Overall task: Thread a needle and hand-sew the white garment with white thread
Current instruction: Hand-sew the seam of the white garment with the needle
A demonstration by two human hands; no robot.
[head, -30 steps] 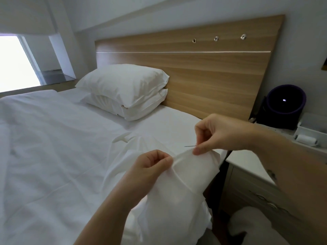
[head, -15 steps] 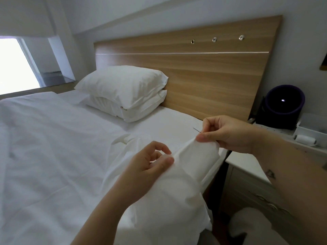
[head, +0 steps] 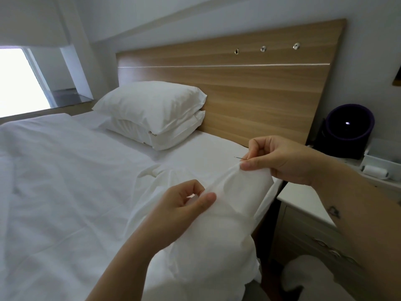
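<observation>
The white garment (head: 225, 216) is bunched over the bed's near edge, its upper hem stretched between both hands. My left hand (head: 186, 203) pinches the hem's lower end between thumb and fingers. My right hand (head: 275, 158) pinches the hem's upper end under the thumb and also holds a thin needle (head: 239, 157), whose tip pokes out to the left just above the cloth. No thread shows against the white fabric.
A white-sheeted bed (head: 65, 181) fills the left, with two stacked pillows (head: 154, 114) against a wooden headboard (head: 249, 83). At the right stand a white nightstand (head: 303, 205), a dark round pot (head: 349, 129) and a white thread spool (head: 374, 171) in a tray.
My right hand has shifted up and to the right with the needle, drawing the hem taut. My left hand's fingers loosened while the thumb stayed on the cloth.
</observation>
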